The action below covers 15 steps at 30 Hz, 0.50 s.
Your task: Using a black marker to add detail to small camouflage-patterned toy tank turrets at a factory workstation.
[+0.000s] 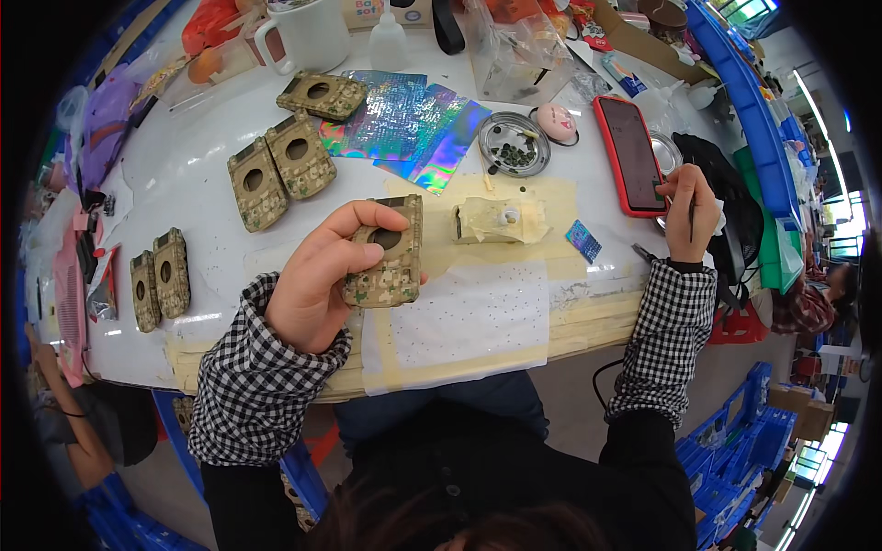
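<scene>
My left hand is closed around a camouflage-painted toy tank hull with a round hole in its top, held above the front of the table. My right hand pinches a thin dark tool, its exact kind too small to tell, beside a phone in a red case. Between the hands, a tape-wrapped block sits on yellowish tape. Below it lies a white sheet sprinkled with tiny specks. A round dish behind the block contains small dark green parts.
More tank hulls stand at the left, including a pair and a smaller-looking pair. Iridescent sheets lie behind my left hand. At the back are a white mug and a squeeze bottle. Another person's arm shows at far left.
</scene>
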Each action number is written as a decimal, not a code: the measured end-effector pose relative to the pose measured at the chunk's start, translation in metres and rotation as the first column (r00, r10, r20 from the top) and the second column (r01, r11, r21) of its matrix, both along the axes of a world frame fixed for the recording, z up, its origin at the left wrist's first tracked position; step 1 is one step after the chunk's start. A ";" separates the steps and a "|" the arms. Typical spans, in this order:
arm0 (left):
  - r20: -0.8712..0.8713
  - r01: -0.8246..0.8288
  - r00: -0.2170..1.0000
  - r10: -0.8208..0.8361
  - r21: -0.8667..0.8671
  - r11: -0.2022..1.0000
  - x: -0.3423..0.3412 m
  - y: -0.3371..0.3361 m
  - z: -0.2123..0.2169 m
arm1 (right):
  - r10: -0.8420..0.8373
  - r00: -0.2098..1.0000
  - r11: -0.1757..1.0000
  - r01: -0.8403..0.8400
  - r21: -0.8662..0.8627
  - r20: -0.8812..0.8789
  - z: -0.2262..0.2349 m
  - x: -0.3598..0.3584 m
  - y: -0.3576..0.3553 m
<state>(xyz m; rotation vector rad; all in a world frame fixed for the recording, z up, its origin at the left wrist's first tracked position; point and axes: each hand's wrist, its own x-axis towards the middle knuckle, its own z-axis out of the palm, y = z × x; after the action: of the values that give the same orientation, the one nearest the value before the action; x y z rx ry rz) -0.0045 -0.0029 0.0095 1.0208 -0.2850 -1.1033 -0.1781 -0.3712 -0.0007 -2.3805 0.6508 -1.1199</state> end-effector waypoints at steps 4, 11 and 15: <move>0.002 0.003 1.000 -0.003 0.000 1.000 0.000 0.000 0.000 | -0.039 0.998 0.998 0.037 -0.055 -0.039 0.001 -0.001 0.000; 0.000 0.003 1.000 -0.003 0.002 1.000 0.000 0.000 0.000 | -0.075 0.997 0.996 0.075 -0.053 0.000 0.004 -0.001 0.003; 0.001 0.002 1.000 -0.002 -0.006 1.000 0.000 0.001 -0.001 | -0.065 0.998 0.996 0.066 -0.053 0.004 0.003 0.000 0.003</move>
<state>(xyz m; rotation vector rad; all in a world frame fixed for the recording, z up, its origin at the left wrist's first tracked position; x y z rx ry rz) -0.0043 -0.0022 0.0090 1.0162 -0.2898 -1.1033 -0.1781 -0.3678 0.0026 -2.4180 0.7114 -1.1813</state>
